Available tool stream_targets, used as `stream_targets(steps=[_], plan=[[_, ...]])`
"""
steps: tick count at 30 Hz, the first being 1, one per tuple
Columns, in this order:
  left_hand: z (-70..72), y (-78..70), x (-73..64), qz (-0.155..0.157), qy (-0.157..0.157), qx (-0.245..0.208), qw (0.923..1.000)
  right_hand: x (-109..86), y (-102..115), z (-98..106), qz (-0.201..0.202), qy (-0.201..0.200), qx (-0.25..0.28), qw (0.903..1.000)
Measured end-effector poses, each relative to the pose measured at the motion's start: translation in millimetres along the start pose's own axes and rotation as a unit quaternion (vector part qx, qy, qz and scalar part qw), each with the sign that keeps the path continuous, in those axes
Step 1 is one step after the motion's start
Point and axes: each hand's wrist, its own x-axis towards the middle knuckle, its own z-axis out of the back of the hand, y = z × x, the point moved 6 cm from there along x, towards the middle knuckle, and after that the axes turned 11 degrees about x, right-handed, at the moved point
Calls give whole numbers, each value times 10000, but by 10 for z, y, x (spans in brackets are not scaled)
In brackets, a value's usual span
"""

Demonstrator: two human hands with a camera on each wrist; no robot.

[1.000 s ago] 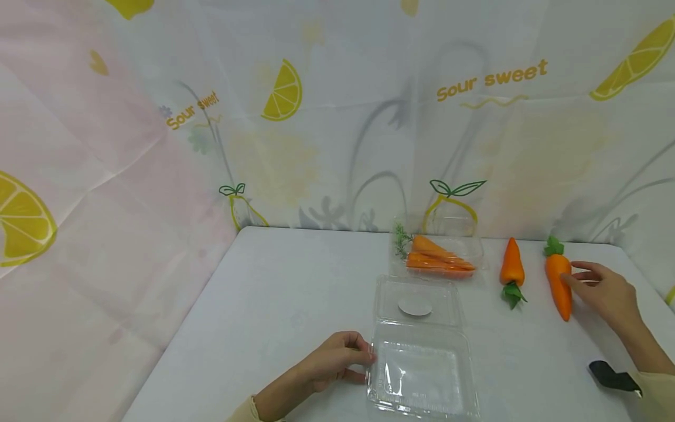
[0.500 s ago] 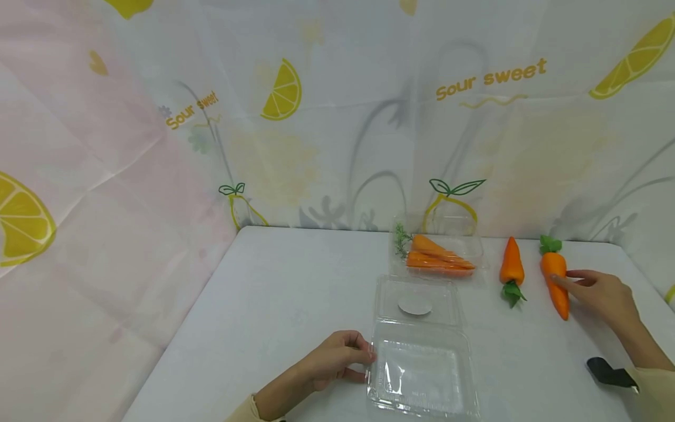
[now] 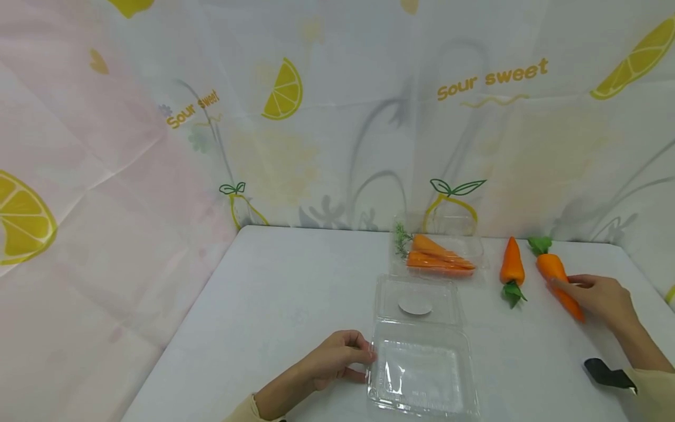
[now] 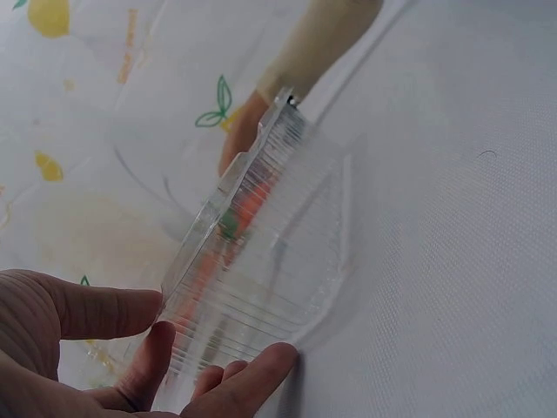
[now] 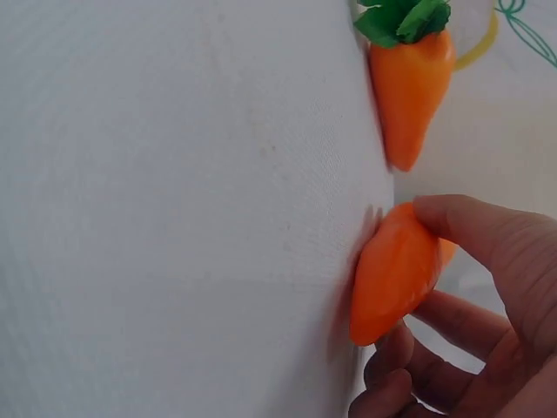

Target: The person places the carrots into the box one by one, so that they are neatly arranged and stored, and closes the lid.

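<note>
The words "Sour sweet" [image 3: 493, 80] are printed in orange letters at two places on the lemon-patterned backdrop [image 3: 337, 140].

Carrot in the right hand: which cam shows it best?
Head: the carrot shows from leaves to tip, partly covered by the right hand. Right wrist: body close up, no leaves visible. Left wrist: blurred orange through the clear container; can't tell which carrot.
</note>
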Motion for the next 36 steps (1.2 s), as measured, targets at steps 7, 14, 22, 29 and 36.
stream_targets(steps=[7, 14, 22, 29, 36], plan=[[-8, 13, 6, -4, 25, -5, 10000, -20, -37, -9, 30, -69, 149, 9999], [-5, 15, 4, -3, 1, 10, 10000, -74, 11, 17, 74, -136, 271, 9995], [-6, 4, 0, 22, -19, 88, 10000, -112, 35, 67, 206, -227, 392, 9988], [-9, -4, -7, -19, 25, 24, 10000, -161, 106, 58, 416, -223, 488, 9977], [-5, 5, 2, -36, 26, 26, 10000, -210, 260, 59, 682, -222, 430, 9965]])
